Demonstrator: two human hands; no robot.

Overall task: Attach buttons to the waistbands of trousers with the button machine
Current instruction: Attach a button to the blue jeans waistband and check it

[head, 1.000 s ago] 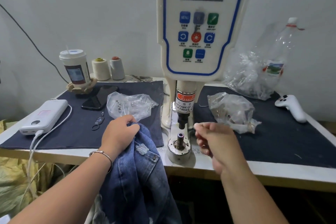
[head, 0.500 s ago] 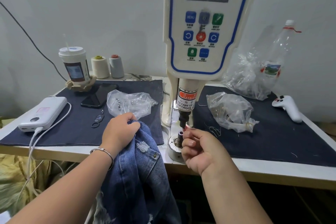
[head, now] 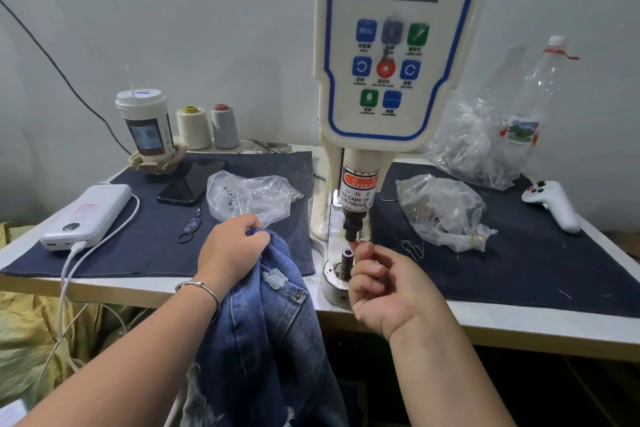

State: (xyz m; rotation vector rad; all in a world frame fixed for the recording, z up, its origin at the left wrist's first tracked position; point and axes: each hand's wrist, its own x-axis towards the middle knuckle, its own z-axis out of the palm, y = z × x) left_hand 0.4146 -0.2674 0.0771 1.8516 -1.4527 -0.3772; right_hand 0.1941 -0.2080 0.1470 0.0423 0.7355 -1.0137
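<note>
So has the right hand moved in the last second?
Yes. The right hand has moved left toward the machine's lower post; its fingertips now sit just beside the post, under the punch.

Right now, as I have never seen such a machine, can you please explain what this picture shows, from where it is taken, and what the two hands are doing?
The picture comes from a camera worn on the person's head, looking forward and down. The tall cream machine with blue buttons is a servo button machine: its black upper punch stands above a small metal lower post.

The left hand grips blue denim trousers at the table edge. The right hand has its fingertips at the lower post; whether it pinches a button is too small to tell.

On the white table lie dark cloth mats, a clear plastic bag left of the machine and another to its right, a white power bank, a black phone, a lidded paper cup, two thread spools and a white controller.
</note>
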